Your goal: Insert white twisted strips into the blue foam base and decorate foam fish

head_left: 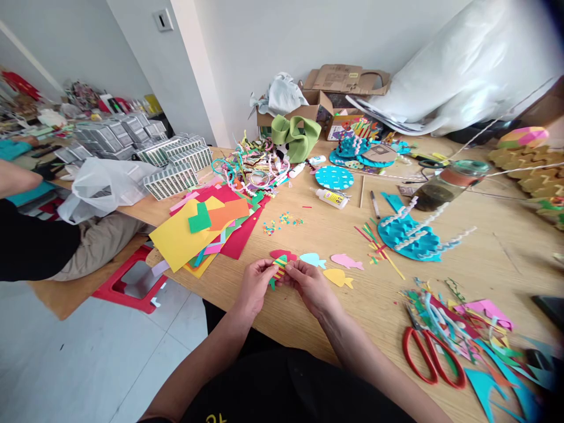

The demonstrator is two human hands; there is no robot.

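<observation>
Between my two hands is a green paper fish (280,268) with yellow stripes across its body. My left hand (257,286) pinches it from the left, and my right hand (308,283) grips its right edge with thumb and fingers. Just behind it lies a red paper fish (283,254), partly covered. To the right of my hands are a light blue paper fish (312,260), a pink paper fish (346,261) and a yellow paper fish (338,277), all flat on the table. Thin paper strips (382,247) lie farther right.
Coloured paper sheets (180,235) are stacked at left, near small confetti pieces (282,222). A glue bottle (332,198), a pen (375,205) and a blue wavy paper piece (408,235) lie beyond. Red-handled scissors (434,355) rest among scraps at right. Another person (39,235) sits at left.
</observation>
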